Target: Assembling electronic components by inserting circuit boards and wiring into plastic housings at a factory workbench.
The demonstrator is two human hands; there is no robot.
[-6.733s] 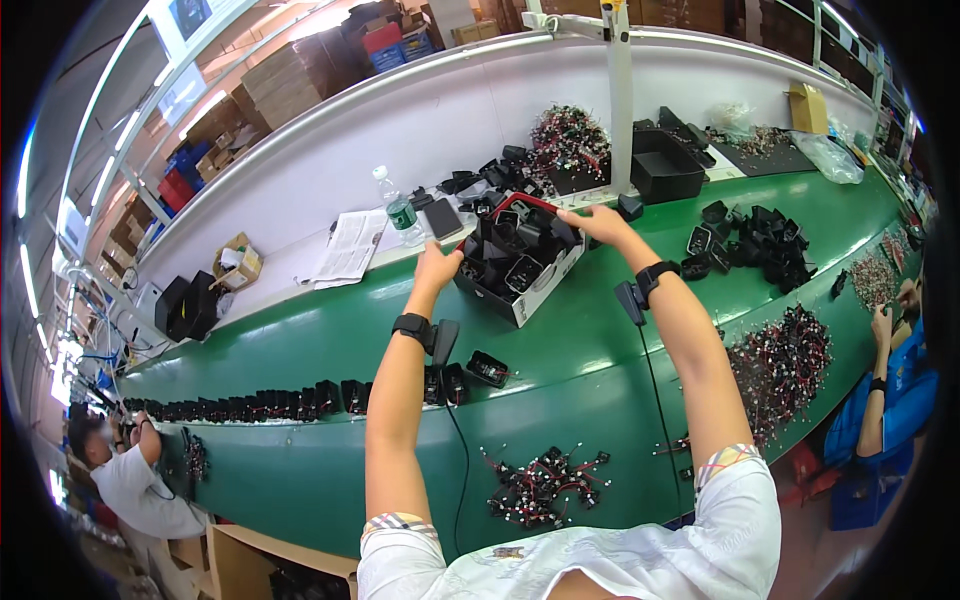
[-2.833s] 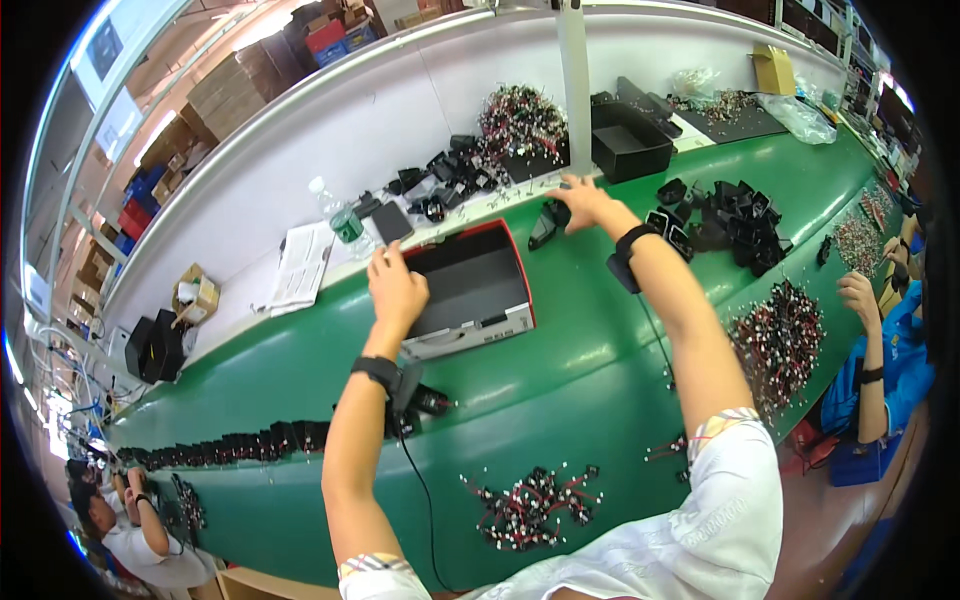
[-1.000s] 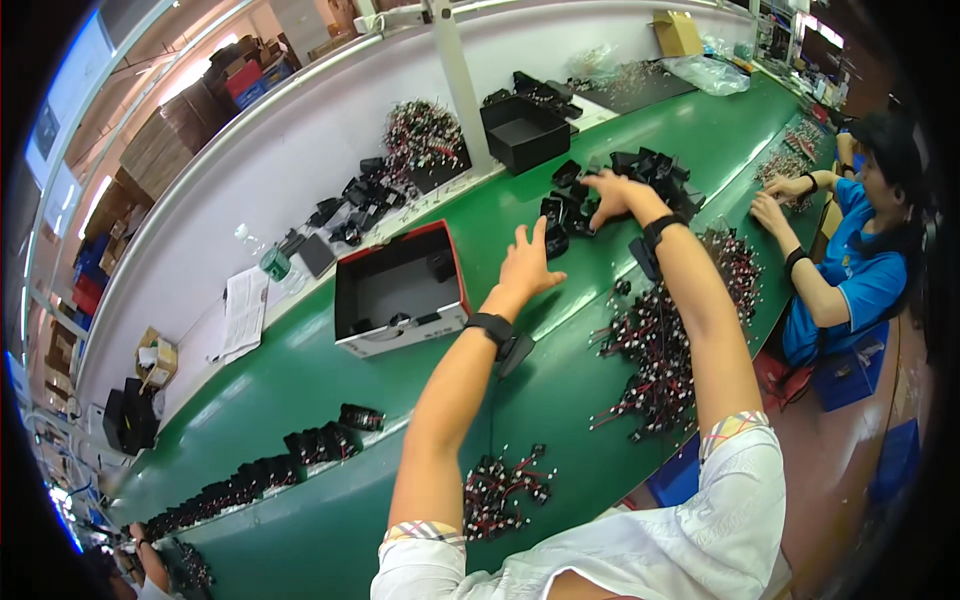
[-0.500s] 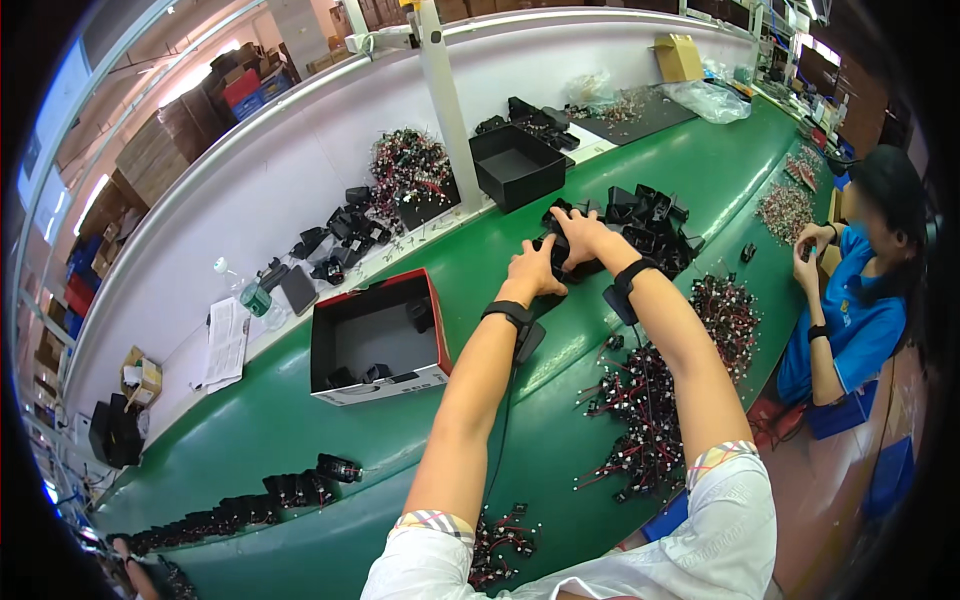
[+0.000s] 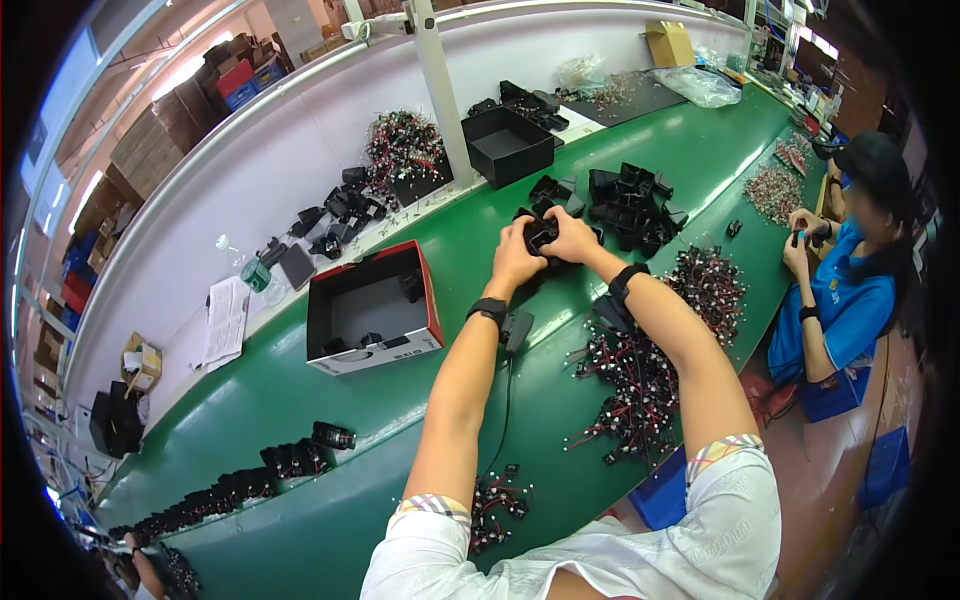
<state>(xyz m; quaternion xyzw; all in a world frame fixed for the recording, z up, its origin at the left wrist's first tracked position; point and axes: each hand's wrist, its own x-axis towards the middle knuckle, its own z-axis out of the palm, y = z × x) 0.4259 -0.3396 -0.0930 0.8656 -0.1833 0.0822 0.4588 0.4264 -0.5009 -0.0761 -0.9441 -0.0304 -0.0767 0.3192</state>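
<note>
My left hand [image 5: 515,258] and my right hand [image 5: 577,240] meet over the green bench. Between them they grip a black plastic housing [image 5: 541,235], fingers curled around its two sides. Part of it is hidden by the fingers. More dark housings lie just beyond and beneath my hands. To the right of my right hand is a heap of black plastic housings [image 5: 632,205]. Each wrist wears a black strap with a small dark box, and a cable runs from the left one.
Left of my hands stands a red-rimmed open box [image 5: 437,300] with a few black parts inside. A black tray [image 5: 510,150] sits at the back. Wired parts [image 5: 625,385] are piled near my right forearm. A co-worker in blue [image 5: 850,300] handles something small at the right.
My hands have closed in on the black housing, fingers now wrapped around it rather than spread over the parts. The camera view has shifted slightly.
</note>
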